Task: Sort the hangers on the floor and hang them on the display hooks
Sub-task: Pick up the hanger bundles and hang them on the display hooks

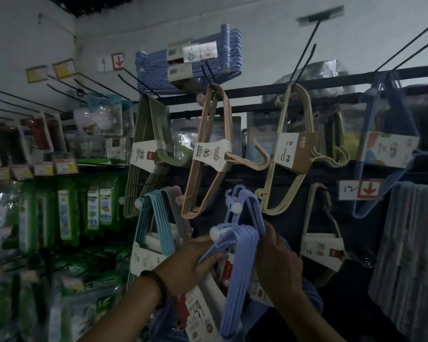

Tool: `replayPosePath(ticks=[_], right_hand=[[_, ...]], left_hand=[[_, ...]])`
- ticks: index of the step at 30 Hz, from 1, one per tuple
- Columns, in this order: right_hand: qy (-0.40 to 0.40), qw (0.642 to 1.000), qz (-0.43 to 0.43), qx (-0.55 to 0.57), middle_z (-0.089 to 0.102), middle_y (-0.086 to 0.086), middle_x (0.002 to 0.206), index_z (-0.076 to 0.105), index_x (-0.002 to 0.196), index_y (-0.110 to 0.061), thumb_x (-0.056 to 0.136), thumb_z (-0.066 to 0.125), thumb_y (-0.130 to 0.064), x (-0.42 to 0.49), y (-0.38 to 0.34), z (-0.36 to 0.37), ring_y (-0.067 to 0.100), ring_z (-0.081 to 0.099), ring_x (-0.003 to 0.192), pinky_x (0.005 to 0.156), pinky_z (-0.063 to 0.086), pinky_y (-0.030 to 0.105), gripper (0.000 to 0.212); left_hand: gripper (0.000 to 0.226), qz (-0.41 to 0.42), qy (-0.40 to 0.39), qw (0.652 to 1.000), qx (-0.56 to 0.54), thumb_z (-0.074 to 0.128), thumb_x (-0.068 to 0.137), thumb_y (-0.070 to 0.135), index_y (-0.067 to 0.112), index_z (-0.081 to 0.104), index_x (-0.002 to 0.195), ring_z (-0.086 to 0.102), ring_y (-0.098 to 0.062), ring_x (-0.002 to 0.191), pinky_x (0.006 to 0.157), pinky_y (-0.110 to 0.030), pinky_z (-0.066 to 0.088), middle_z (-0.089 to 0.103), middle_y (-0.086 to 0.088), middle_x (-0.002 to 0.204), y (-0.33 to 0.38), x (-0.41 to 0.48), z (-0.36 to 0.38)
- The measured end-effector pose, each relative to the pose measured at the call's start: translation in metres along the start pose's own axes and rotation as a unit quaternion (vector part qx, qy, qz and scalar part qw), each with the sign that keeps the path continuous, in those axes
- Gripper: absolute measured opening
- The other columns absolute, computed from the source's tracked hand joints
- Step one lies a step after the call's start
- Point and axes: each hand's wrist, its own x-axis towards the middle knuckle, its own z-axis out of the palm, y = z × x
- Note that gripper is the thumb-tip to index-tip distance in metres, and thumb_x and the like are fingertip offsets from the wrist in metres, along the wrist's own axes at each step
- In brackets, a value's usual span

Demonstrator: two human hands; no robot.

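A bundle of lavender-blue plastic hangers (235,267) with a white paper label is held up before the display wall. My left hand (190,265), with a bead bracelet on the wrist, grips its left shoulder. My right hand (277,260) holds its right side, near a second lavender bundle (242,203) hanging on a white-tipped hook (235,206). Above hang a pink bundle (208,154), a cream bundle (289,149), an olive-green bundle (146,154) and a light-blue bundle (148,218).
A blue hanger stack (183,67) lies on top hooks with a price tag. Long black empty hooks (304,60) stick out above. Green packaged goods (67,213) fill shelves at left. A grey towel (410,255) hangs at right beside another blue bundle (386,149).
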Motion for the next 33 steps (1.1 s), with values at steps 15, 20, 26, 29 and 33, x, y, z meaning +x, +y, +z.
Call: replayPosePath(ticks=[15,20,26,29,33], right_hand=[[-0.009,0.999,-0.038,-0.034,0.068,0.006,0.122,0.035,0.153,-0.020,0.100,0.059,-0.028,0.005,-0.017,0.005,0.024,0.073,0.081,0.058,0.060,0.039,0.059],[-0.056,0.998,-0.001,-0.039,0.066,0.006,0.119,0.032,0.141,-0.019,0.103,0.052,-0.025,0.029,-0.020,0.011,0.026,0.071,0.093,0.070,0.057,0.037,0.043],[-0.068,0.991,-0.032,-0.108,0.060,0.012,0.116,0.045,0.130,-0.010,0.103,0.054,-0.017,0.071,-0.019,0.025,0.022,0.070,0.091,0.073,0.058,0.031,0.030],[-0.085,0.976,-0.077,-0.186,0.055,0.018,0.128,0.039,0.141,-0.002,0.106,0.047,-0.012,0.089,-0.013,0.045,0.022,0.067,0.104,0.081,0.055,0.027,0.038],[-0.126,0.936,-0.151,-0.292,0.049,0.024,0.140,0.038,0.145,0.010,0.108,0.034,-0.013,0.104,0.006,0.062,0.029,0.059,0.115,0.094,0.048,0.033,0.044]], left_hand=[[0.039,-0.041,0.032,0.998,0.019,0.040,0.108,0.047,0.044,0.053,0.145,0.049,0.019,0.117,0.098,-0.001,0.034,0.050,0.042,0.132,0.000,-0.015,-0.009],[0.023,-0.060,0.047,0.996,0.054,0.042,0.111,0.038,0.036,0.065,0.112,0.060,-0.006,0.085,0.079,-0.031,0.050,0.065,0.007,0.098,-0.007,-0.004,-0.003],[0.033,-0.135,0.099,0.985,0.036,0.050,0.108,0.035,0.023,0.069,0.085,0.069,-0.012,0.074,0.072,-0.033,0.058,0.072,0.001,0.081,-0.017,0.002,0.007],[0.030,-0.155,0.121,0.979,0.050,0.051,0.108,0.032,0.022,0.069,0.087,0.068,-0.011,0.072,0.064,-0.022,0.053,0.071,0.004,0.079,-0.018,0.007,0.011],[0.032,-0.158,0.146,0.973,0.081,0.052,0.108,0.024,0.030,0.056,0.076,0.059,-0.007,0.064,0.055,-0.015,0.044,0.061,0.005,0.070,-0.011,0.015,0.015]])
